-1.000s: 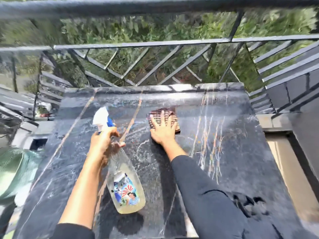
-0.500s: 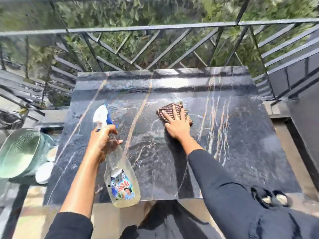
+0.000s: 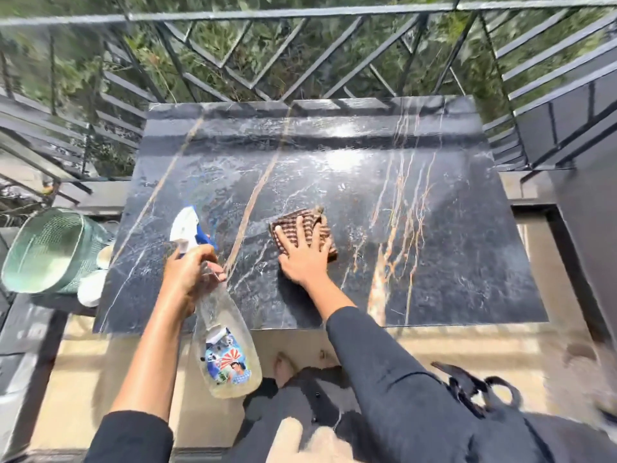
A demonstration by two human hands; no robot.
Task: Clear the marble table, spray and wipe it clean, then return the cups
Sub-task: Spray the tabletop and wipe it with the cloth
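Marble table (image 3: 450, 228): dark slab with pale and orange veins, and a wet sheen toward the far edge.
Left hand (image 3: 190, 272): fingers curled round the neck of a spray bottle (image 3: 227, 345), held over the near-left corner with the nozzle aimed at the far edge.
Right hand (image 3: 303, 259): flat with fingers spread, pressing a brown striped cloth (image 3: 325, 235) onto the middle of the slab.
Off the left edge: a green mesh basket (image 3: 43, 252) beside pale rounded items (image 3: 90, 289), possibly the cups but too blurred to tell.
Status: clearing looks done and spraying and wiping are under way. The cups are not yet returned.
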